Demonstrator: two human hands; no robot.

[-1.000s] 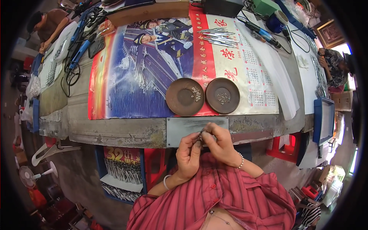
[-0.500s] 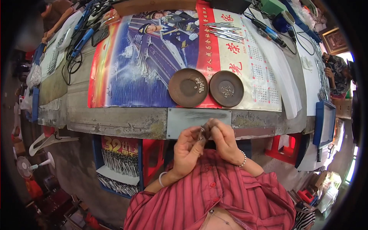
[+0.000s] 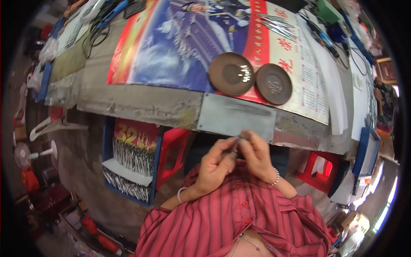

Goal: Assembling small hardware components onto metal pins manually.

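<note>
Just in front of the table's edge, my left hand [image 3: 217, 166] and my right hand [image 3: 258, 157] meet, fingers closed. A small shiny metal piece [image 3: 236, 147] shows between the fingertips of my left hand, mostly covered. My right thumb and fingers pinch beside it; what they hold is hidden. Beyond my hands a grey metal plate [image 3: 231, 115] lies at the table edge. Behind it stand two round brown dishes: the left dish [image 3: 220, 76] has small shiny round bits [image 3: 245, 73] in it, and the right dish [image 3: 263, 88] has thin little metal pieces [image 3: 274, 87].
A calendar poster [image 3: 171, 64] covers the tabletop, with a bundle of slim metal pieces [image 3: 277, 25] on it. Blue-handled tools with cables [image 3: 112, 15] lie at the far left. Below the table are a blue bin [image 3: 155, 160] of metal pieces and red stools [image 3: 317, 169].
The view has tilted and shifted, so the table sits higher and slanted. My hands stay together, with the right fingertips brought down closer to the left ones.
</note>
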